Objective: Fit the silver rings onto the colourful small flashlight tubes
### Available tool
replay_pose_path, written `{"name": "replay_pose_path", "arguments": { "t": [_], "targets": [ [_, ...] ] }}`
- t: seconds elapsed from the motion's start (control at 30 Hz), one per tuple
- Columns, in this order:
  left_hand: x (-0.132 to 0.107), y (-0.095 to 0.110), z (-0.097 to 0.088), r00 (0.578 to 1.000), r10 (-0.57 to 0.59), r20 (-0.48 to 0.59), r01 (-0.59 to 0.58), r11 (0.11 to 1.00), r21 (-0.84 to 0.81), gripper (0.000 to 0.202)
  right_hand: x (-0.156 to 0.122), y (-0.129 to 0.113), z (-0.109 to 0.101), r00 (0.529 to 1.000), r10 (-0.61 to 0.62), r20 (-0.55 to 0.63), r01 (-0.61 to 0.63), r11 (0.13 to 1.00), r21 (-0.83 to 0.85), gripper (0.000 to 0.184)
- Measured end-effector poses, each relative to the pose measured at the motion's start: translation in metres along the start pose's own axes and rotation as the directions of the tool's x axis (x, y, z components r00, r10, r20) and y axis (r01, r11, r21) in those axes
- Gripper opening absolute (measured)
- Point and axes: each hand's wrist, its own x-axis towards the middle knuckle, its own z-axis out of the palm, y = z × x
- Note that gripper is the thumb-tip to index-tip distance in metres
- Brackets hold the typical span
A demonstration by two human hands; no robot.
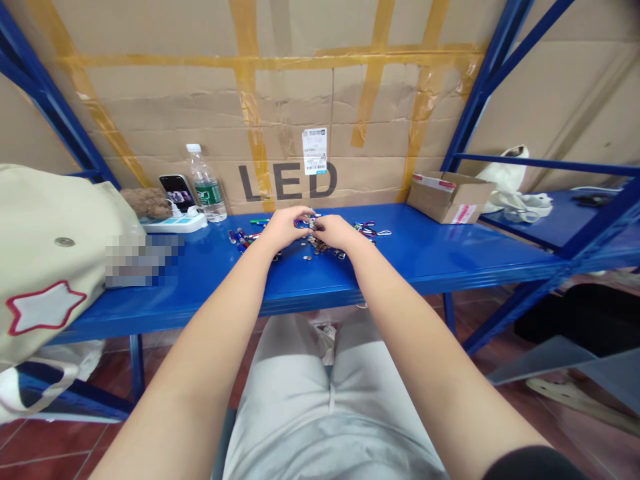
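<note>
Blue steel shelf (430, 257) across mid-frame, backed by a taped cardboard sheet (280, 113) printed "LED". Upper right: cardboard box (449, 197). Far left: cream canvas bag (50, 233). Back left on the shelf: water bottle (205, 187), power strip (175, 223). Centre: left hand (285, 227) and right hand (335, 233), both curled downward, fingertips close together, above a heap of small metal pieces (317, 245); whether either pinches anything cannot be told. Just right of the hands: coloured carabiners (370, 230). Just left: small coloured tubes (240, 239).
</note>
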Motion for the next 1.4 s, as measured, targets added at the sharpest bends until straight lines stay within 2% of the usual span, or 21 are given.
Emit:
{"name": "replay_pose_path", "arguments": {
  "t": [0.1, 0.2, 0.27, 0.47, 0.7, 0.93, 1.07, 1.17, 1.4],
  "targets": [
    [0.0, -0.003, 0.0, 0.999, -0.035, 0.037, 0.028, 0.987, 0.159, 0.036, -0.001, 0.0, -0.003, 1.0, 0.029, -0.01, -0.029, 0.999, 0.019, 0.018],
    [0.0, -0.006, 0.003, 0.98, -0.092, 0.176, 0.042, 0.962, 0.268, 0.019, -0.001, 0.001, -0.003, 0.997, 0.075, -0.021, -0.075, 0.997, 0.008, 0.017],
    [0.001, -0.007, 0.006, 0.963, -0.107, 0.247, 0.025, 0.949, 0.314, 0.016, 0.0, 0.003, -0.002, 0.996, 0.09, -0.025, -0.09, 0.996, 0.004, 0.017],
    [0.003, -0.011, 0.013, 0.947, -0.031, 0.319, -0.086, 0.935, 0.345, 0.02, 0.001, 0.004, 0.0, 0.995, 0.099, -0.026, -0.098, 0.995, 0.027, 0.015],
    [0.003, -0.011, 0.015, 0.954, -0.041, 0.298, -0.072, 0.931, 0.358, 0.018, 0.001, 0.004, 0.0, 0.997, 0.081, -0.015, -0.081, 0.997, -0.001, 0.016],
    [0.0, -0.002, 0.008, 0.945, -0.207, 0.254, 0.116, 0.936, 0.333, 0.018, -0.001, 0.0, -0.003, 0.996, 0.091, 0.001, -0.091, 0.996, -0.002, 0.017],
    [0.001, 0.0, 0.001, 0.992, -0.108, 0.061, 0.093, 0.971, 0.219, 0.016, -0.001, 0.0, -0.002, 0.996, 0.094, 0.013, -0.094, 0.996, 0.002, 0.019],
    [0.001, 0.002, 0.0, 0.996, -0.074, -0.042, 0.079, 0.988, 0.13, 0.017, -0.001, 0.001, -0.001, 0.996, 0.091, 0.012, -0.092, 0.996, 0.007, 0.021],
    [0.0, 0.01, 0.0, 0.998, -0.068, -0.011, 0.069, 0.993, 0.094, 0.015, -0.002, -0.001, -0.002, 0.998, 0.057, 0.011, -0.057, 0.998, 0.01, 0.026]
  ]
}}
